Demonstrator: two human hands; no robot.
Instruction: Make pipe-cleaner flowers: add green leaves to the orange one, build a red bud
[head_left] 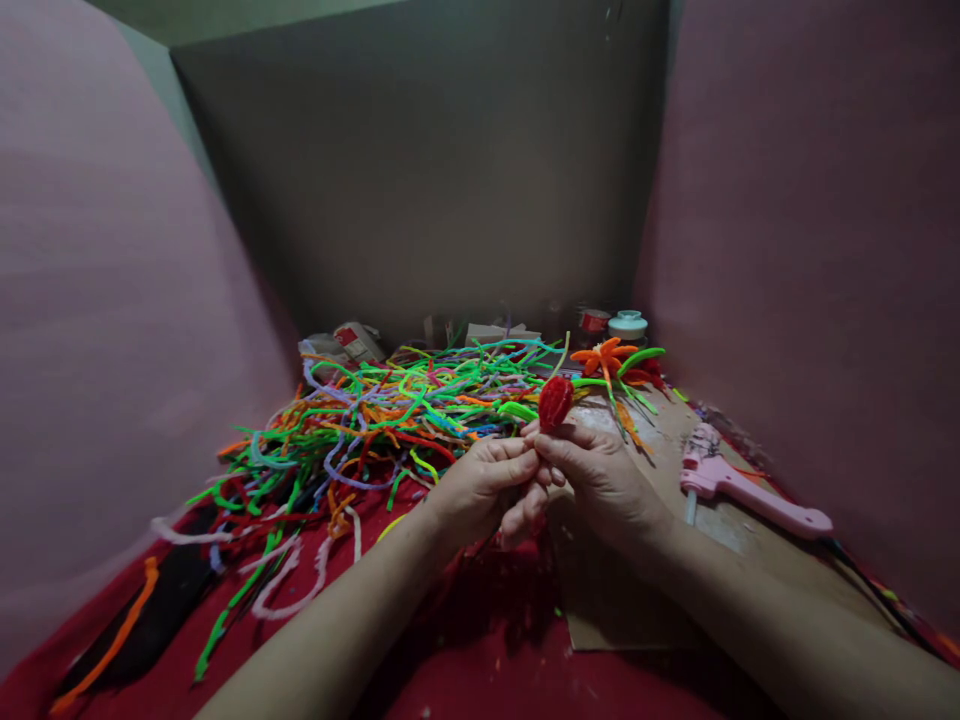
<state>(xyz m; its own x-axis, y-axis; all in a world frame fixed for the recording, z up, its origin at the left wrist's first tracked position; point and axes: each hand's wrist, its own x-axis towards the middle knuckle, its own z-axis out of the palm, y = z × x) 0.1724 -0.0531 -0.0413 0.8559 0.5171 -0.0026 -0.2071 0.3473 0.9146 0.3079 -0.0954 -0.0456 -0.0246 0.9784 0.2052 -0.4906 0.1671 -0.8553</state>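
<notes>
A red fuzzy pipe-cleaner flower bud (556,402) stands upright above my fingertips, with its base hidden by them. My right hand (604,480) pinches just below the bud with thumb and forefinger. My left hand (491,482) is closed too, its thumb and fingers pressed together at the same spot and touching the right fingers. The stem is mostly hidden between the hands. Behind and left of them lies a big tangled heap of coloured pipe cleaners (420,400), mostly green, with purple, orange, red and pink.
On the right, a pink glue gun (750,490) lies across a brown board (622,610). An orange pipe-cleaner flower (606,358) with green leaves sits at the back right, near a pale turquoise-lidded jar (628,325). Red cloth (465,640) covers the table; pink panels rise on both sides.
</notes>
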